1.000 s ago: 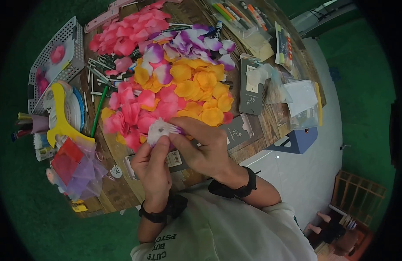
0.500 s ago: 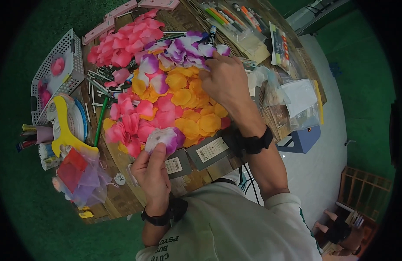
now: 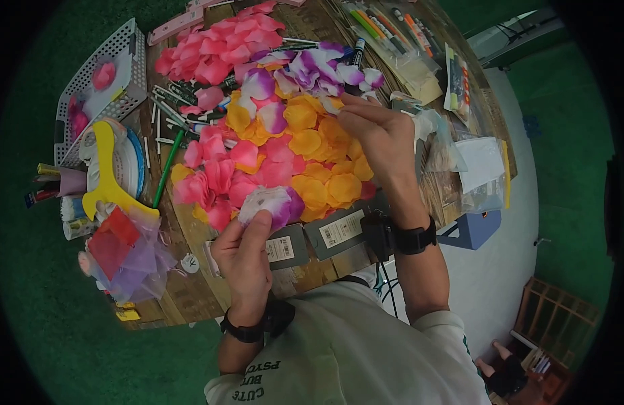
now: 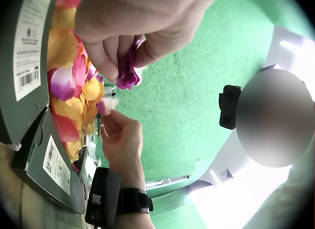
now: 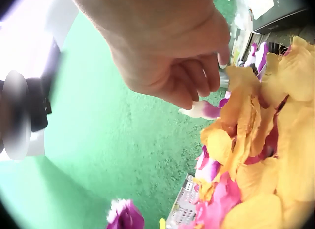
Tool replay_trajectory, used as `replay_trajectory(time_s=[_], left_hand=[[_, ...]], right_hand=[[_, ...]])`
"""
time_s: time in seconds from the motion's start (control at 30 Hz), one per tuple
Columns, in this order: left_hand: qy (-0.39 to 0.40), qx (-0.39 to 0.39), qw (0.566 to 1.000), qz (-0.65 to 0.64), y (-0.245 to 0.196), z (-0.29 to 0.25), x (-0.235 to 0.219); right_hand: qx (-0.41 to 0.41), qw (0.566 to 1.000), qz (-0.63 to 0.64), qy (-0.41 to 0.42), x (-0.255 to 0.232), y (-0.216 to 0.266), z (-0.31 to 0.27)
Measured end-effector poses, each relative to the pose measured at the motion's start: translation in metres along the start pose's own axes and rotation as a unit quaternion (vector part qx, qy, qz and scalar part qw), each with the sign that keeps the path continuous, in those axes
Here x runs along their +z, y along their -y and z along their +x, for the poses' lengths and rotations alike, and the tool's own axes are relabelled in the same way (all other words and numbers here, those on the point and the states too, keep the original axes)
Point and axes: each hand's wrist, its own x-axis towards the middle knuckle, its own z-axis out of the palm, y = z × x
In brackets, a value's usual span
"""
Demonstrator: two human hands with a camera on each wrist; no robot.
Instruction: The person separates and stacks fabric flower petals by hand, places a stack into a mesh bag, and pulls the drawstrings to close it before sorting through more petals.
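Right hand (image 3: 386, 135), just drawn back, pinches a white-purple petal (image 5: 204, 109) over the orange petals (image 3: 305, 142), so both hands are loaded, the left hand (image 3: 248, 251) gripping a petal stack (image 3: 277, 204) at their near side.

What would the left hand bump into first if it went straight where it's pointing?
Probably the pink petals beyond the white-and-purple petals the left hand pinches, going by the head view. The hand's height is unclear, so it might pass over them.

Left hand (image 4: 140, 22) — partly beyond the left-wrist view's top edge.
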Motion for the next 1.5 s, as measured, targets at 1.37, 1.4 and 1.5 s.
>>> replay_trajectory(time_s=[1.37,1.4,1.5], left_hand=[[-0.028,-0.006,0.999,-0.017,-0.008,0.007,0.001],[-0.029,-0.008,0.999,-0.017,-0.006,0.006,0.002],[-0.035,-0.018,0.999,-0.017,-0.005,0.002,0.003]], right_hand=[[-0.083,0.969,0.139,0.187,0.017,0.065,-0.053],[-0.082,0.969,0.139,0.188,0.023,0.063,-0.057],[-0.121,0.972,0.091,0.18,0.037,0.056,-0.066]])
